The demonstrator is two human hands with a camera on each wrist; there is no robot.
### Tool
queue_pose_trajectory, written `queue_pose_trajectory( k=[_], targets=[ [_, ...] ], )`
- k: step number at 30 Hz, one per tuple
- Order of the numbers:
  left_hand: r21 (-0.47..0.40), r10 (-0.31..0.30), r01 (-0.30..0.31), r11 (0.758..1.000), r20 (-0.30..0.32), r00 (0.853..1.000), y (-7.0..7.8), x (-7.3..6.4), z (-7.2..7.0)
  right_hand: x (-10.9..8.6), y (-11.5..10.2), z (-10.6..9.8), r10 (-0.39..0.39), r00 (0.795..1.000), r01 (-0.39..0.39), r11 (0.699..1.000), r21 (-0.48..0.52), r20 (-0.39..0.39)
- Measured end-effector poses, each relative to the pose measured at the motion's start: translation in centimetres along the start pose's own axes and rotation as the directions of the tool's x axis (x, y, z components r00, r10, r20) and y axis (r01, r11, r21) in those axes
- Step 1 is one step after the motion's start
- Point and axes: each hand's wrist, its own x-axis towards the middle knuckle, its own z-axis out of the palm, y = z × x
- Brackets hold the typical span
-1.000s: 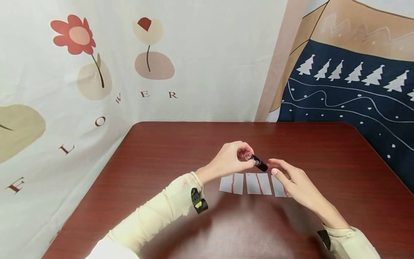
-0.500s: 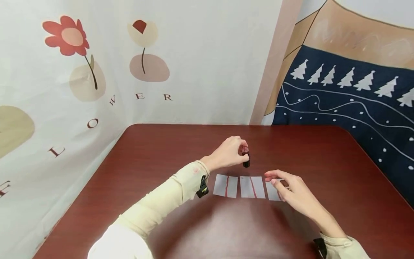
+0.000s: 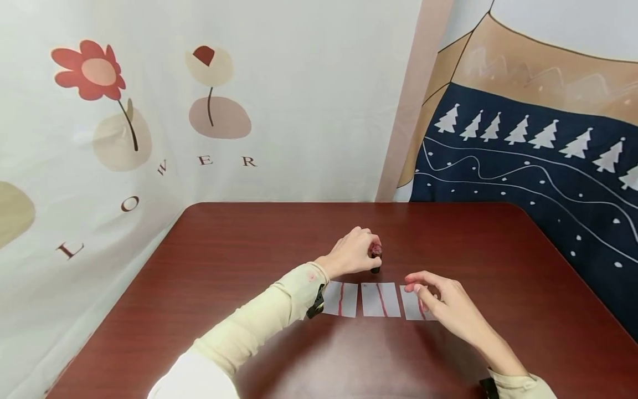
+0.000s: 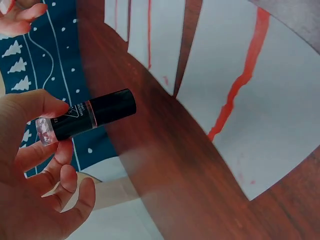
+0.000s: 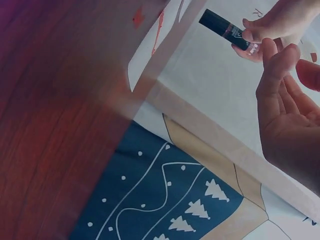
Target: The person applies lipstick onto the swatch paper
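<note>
Between thumb and fingers, my left hand (image 3: 351,252) pinches a black lipstick tube (image 4: 112,108) with a clear patterned end. The tube hangs upright above the table, dark end downward, just beyond three white paper pieces. A wavy red line runs down the left paper (image 3: 333,299); red lines also mark the middle paper (image 3: 371,302) and the right paper (image 3: 411,305). Over the right paper, my right hand (image 3: 451,302) holds nothing, its fingers loosely bent and the fingertips stained red. It partly hides that paper.
The papers lie in a row on a reddish-brown wooden table (image 3: 259,238). Behind stands a white cloth backdrop (image 3: 319,100) with flower prints. At the right hangs a dark blue cloth with white trees (image 3: 523,160).
My left hand has turned the lipstick tube from slanting to upright and brought it leftward and lower. The right hand stays near the right paper. The head view has tilted up slightly.
</note>
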Motion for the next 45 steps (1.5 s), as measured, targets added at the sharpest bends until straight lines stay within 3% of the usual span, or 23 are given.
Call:
queue_pose_trajectory(
  k=[6,13,26,34,37,41,45],
  targets=[
    [0.014,0.025,-0.025,1.0,-0.003,1.0,-0.5,-0.2,0.3,0.2,0.0,0.1,0.008,1.0,-0.009,1.0,-0.024,-0.029],
    [0.039,0.012,-0.012,0.999,-0.004,1.0,-1.4,-0.8,0.5,0.4,-0.2,0.6,0.015,1.0,-0.015,1.0,0.011,-0.005],
    [0.005,0.042,-0.042,0.999,0.034,0.999,-2.1,0.0,1.4,0.5,0.0,0.3,-0.017,1.0,0.017,0.998,-0.057,-0.013],
    [-0.042,0.051,-0.048,0.998,0.063,0.997,-2.2,0.0,2.1,0.1,0.4,0.3,0.007,1.0,-0.006,0.998,-0.062,0.003],
    [-0.033,0.025,-0.022,0.999,0.081,0.996,-2.3,-0.2,2.5,-0.1,0.5,0.4,0.009,1.0,-0.008,0.998,-0.056,0.007],
    [-0.071,-0.057,0.062,0.996,0.076,0.995,-2.5,-0.8,2.3,-0.2,0.5,-0.1,0.024,1.0,-0.024,0.998,-0.064,0.002],
    [-0.136,-0.13,0.129,0.982,-0.002,0.991,-2.8,-2.3,1.4,-0.4,0.6,-0.9,0.01,0.999,-0.015,0.995,-0.101,-0.05]
  ],
)
